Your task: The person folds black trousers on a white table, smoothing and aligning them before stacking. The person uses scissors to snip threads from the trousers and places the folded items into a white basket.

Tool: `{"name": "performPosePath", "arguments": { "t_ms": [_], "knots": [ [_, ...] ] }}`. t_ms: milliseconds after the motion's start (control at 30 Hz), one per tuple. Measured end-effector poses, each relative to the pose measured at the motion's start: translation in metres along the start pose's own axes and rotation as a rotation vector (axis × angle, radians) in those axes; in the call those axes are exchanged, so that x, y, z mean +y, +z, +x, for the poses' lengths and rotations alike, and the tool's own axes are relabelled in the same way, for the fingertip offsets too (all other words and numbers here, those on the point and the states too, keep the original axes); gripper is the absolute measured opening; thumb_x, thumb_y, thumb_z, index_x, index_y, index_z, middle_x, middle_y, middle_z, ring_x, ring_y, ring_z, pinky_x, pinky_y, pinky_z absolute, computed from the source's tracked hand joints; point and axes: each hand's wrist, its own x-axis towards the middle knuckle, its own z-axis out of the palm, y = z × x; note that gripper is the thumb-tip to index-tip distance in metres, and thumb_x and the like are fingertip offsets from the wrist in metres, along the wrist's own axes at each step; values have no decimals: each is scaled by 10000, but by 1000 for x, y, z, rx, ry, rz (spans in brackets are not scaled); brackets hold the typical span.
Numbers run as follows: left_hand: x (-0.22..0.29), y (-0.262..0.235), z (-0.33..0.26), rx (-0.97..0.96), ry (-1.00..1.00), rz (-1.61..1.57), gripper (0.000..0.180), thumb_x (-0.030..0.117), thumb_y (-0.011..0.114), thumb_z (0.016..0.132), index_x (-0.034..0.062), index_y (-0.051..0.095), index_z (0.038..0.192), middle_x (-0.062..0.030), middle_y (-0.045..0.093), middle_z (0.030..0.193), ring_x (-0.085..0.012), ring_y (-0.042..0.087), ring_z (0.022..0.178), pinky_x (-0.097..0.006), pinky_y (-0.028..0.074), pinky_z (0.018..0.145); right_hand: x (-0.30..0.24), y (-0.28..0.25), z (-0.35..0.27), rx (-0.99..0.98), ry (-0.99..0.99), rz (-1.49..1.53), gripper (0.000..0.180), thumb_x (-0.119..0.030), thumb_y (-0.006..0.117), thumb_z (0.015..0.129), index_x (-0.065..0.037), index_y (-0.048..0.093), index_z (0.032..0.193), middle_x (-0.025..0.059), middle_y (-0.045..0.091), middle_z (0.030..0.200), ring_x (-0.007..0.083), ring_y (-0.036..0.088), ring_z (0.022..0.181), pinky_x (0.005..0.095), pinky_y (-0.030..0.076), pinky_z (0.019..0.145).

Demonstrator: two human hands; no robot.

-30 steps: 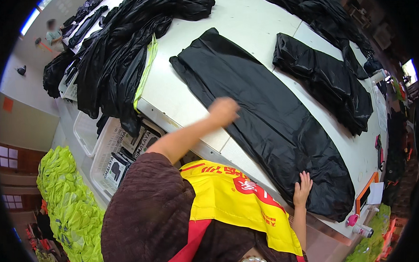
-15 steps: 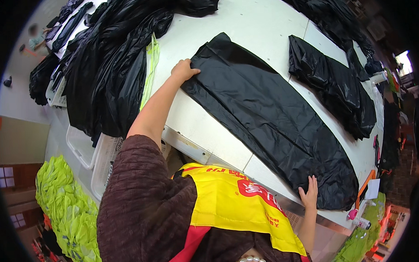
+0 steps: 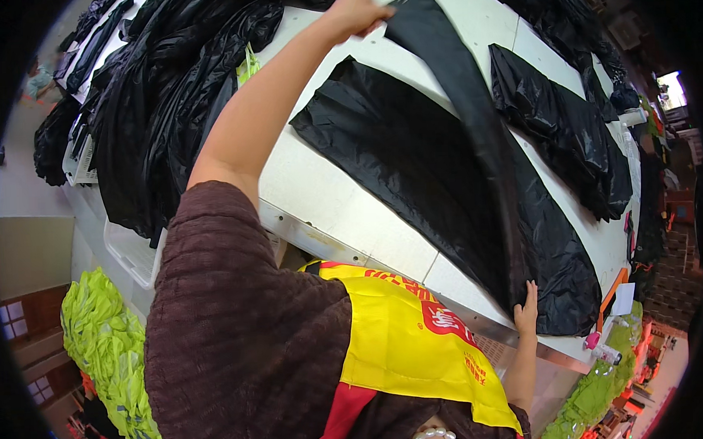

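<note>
A thin, slightly shiny black garment (image 3: 395, 129), long like a pair of trousers, lies slantwise across the white table (image 3: 327, 197). My left hand (image 3: 357, 16) is raised at the far side, its fingers closed on the end of a long layer (image 3: 458, 69) of that garment. The layer is lifted and drawn narrow, running down toward my right hand. At the near right end, my right hand (image 3: 527, 315) touches the cloth with fingers stretched out and thumb apart. Some of the lower layer is hidden beneath the lifted one.
Black garments (image 3: 162, 110) are heaped at the left, over white baskets (image 3: 132, 250). A folded black garment (image 3: 561, 135) lies to the right, and more black cloth (image 3: 550, 19) lies beyond. Yellow-green garments (image 3: 112, 359) are piled low at the left. An orange-edged item (image 3: 613, 292) stands by the near right edge.
My left hand has moved from the garment's left corner up and to the right, lifting one layer off the other. My right hand stays at the near end.
</note>
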Motion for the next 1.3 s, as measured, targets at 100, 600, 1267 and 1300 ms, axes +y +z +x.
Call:
{"name": "performPosePath", "arguments": {
  "t_ms": [100, 600, 1267, 1300],
  "knots": [
    [-56, 5, -37, 139, -328, -158, 360, 196, 620, 777, 10, 502, 492, -50, 420, 421, -141, 373, 342, -295, 299, 362, 0, 4, -2, 20, -18, -30, 673, -37, 406, 669, -26, 336, 1339, 205, 273, 1417, 363, 225, 1326, 420, 189, 1089],
    [-172, 24, -217, 319, -327, 465, 375, 325, 641, 784, -36, 562, 723, -174, 543, 608, -269, 478, 549, -381, 389, 570, -14, -20, -28, -29, 19, -28, 664, -366, 640, 751, -37, 429, 1289, 181, 348, 1388, 348, 276, 1306, 449, 198, 1062],
    [-155, 23, -283, 320, -262, 406, 413, 299, 550, 893, -101, 528, 994, -156, 589, 776, -244, 570, 742, -353, 449, 730, 60, -37, -88, 219, 530, -259, 208, -125, 615, 758, -60, 598, 954, 164, 553, 1009, 352, 551, 933, 420, 482, 736],
    [-163, 28, -287, 290, -112, 534, 398, 292, 507, 916, -85, 531, 1040, -209, 603, 833, -337, 581, 799, -373, 441, 726, 63, -36, -86, 235, 490, -179, 186, -134, 613, 760, -56, 593, 928, 162, 551, 984, 355, 553, 912, 423, 480, 726]
  ]
}}
